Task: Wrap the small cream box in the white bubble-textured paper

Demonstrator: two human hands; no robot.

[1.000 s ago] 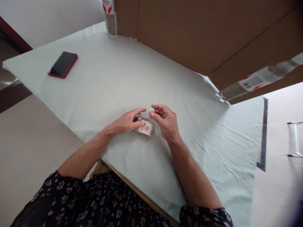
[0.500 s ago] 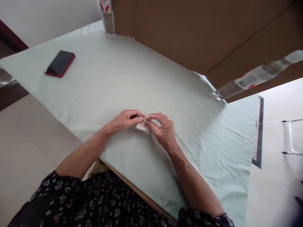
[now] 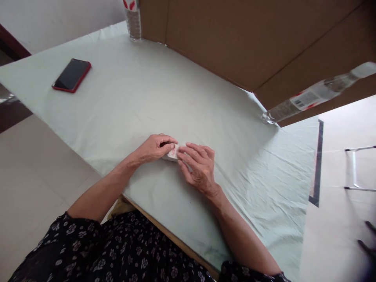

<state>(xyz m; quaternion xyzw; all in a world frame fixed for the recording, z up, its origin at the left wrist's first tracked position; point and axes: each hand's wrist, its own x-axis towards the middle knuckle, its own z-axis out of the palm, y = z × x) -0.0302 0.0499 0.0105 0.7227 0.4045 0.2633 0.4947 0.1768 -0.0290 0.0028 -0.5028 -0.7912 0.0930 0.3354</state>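
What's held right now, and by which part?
The left hand holds the packet by its left end, thumb on top. The right hand covers its right end; whether it grips is unclear.

left hand (image 3: pixel 153 149) curled beside right hand (image 3: pixel 200 166)

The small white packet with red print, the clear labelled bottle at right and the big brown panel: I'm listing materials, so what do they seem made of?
Small white packet with red print: perhaps matte paper or card, given its dull face; much is hidden.
Clear labelled bottle: probably glossy plastic, being see-through with bright highlights.
Big brown panel: likely matte cardboard, from its straight creases.
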